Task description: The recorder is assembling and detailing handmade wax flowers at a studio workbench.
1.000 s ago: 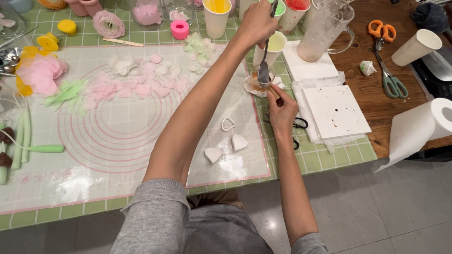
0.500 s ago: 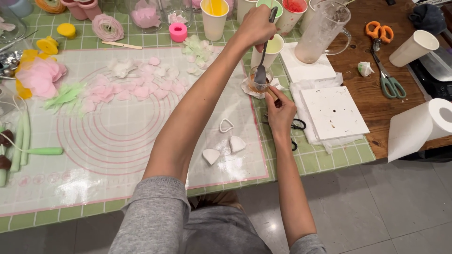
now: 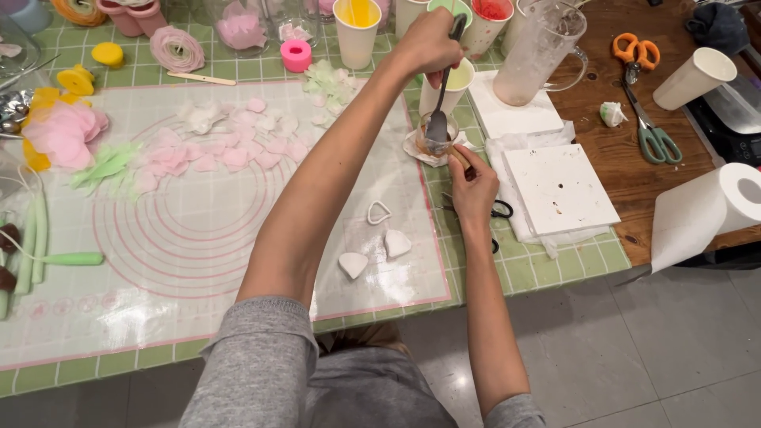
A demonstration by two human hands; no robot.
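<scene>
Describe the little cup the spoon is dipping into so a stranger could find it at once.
Start at the large translucent baking mat on the green checked table. Just past its right edge, before the white paper sheets, a small clear cup sits on crumpled white paper. Unlike the tall paper cups behind, it is low, see-through, and has a metal spoon in it.

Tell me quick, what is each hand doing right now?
Left hand: closed around the handle of a grey metal spoon dipping into a small clear glass cup.
Right hand: closed on the cup's wooden handle.
</scene>
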